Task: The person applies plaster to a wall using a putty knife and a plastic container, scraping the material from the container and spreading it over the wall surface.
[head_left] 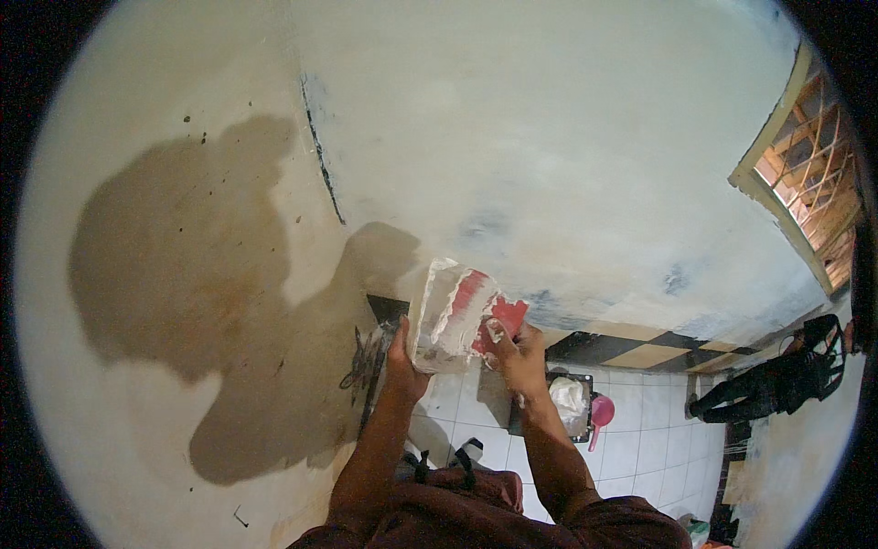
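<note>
One pale board (pixel 443 331) is held in the left hand (pixel 402 366), the right hand (pixel 523 364) gripping a partly hidden scraper (pixel 510 315).

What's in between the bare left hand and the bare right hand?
In the head view, a flat pale plate and a flat red scraper, smeared with white paste, lie between left hand and right hand.

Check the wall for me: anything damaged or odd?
Yes. A ragged dark line slants down the wall, upper left of centre, perhaps a crack. Dark bluish patches lie lower, to its right. Both stand out against the pale surface around them.
</note>
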A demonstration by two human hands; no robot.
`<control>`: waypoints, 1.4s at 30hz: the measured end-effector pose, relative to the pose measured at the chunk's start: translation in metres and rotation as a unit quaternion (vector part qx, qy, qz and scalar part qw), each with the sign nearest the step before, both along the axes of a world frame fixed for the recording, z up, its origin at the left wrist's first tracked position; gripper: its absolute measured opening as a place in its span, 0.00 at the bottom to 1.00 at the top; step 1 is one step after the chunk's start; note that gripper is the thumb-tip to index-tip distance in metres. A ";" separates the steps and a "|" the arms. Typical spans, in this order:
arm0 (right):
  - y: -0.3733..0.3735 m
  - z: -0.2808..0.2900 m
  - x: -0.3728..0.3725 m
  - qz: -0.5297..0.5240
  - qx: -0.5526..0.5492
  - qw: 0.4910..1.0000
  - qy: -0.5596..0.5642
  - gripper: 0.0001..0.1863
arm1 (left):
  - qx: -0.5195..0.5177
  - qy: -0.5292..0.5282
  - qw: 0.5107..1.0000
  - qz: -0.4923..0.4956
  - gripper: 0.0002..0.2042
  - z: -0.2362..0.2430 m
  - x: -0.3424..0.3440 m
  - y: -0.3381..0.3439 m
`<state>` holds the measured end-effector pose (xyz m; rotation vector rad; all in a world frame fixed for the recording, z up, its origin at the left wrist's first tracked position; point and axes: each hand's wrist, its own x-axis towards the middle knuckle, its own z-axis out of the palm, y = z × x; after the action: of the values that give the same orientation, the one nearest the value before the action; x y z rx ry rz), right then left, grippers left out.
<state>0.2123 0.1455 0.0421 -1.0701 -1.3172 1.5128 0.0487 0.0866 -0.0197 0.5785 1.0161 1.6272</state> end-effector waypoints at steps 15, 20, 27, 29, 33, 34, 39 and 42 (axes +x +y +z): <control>0.030 -0.195 -0.048 -0.036 -0.264 0.926 0.267 0.10 | 0.003 -0.336 0.932 0.134 0.29 -0.076 -0.074 -0.053; 0.043 -0.268 -0.101 -0.040 -0.296 0.902 0.310 0.09 | -0.055 -0.304 0.937 0.166 0.29 -0.081 -0.085 -0.071; 0.084 -0.304 -0.153 -0.161 -0.273 0.894 0.317 0.11 | -0.121 -0.290 0.926 0.208 0.30 -0.118 -0.102 -0.098; 0.096 -0.315 -0.151 -0.217 -0.208 0.901 0.312 0.08 | -0.112 -0.284 0.928 0.215 0.31 -0.135 -0.105 -0.104; 0.110 -0.326 -0.122 -0.268 -0.079 0.937 0.209 0.12 | -0.117 -0.284 0.929 0.208 0.31 -0.133 -0.105 -0.098; 0.120 -0.331 -0.108 -0.264 0.002 0.961 0.081 0.11 | -0.129 -0.288 0.927 0.204 0.32 -0.123 -0.103 -0.091; 0.168 -0.276 -0.104 -0.247 -0.087 0.959 0.110 0.09 | -0.086 -0.307 0.933 0.166 0.32 -0.163 -0.108 -0.102; 0.136 -0.282 -0.097 -0.231 -0.076 0.965 0.099 0.09 | -0.117 -0.293 0.932 0.178 0.31 -0.154 -0.107 -0.097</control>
<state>0.1150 0.2815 -0.2395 -1.1894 -0.7570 1.3351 -0.0582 -0.0101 -0.1732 -0.2694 0.8679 1.7994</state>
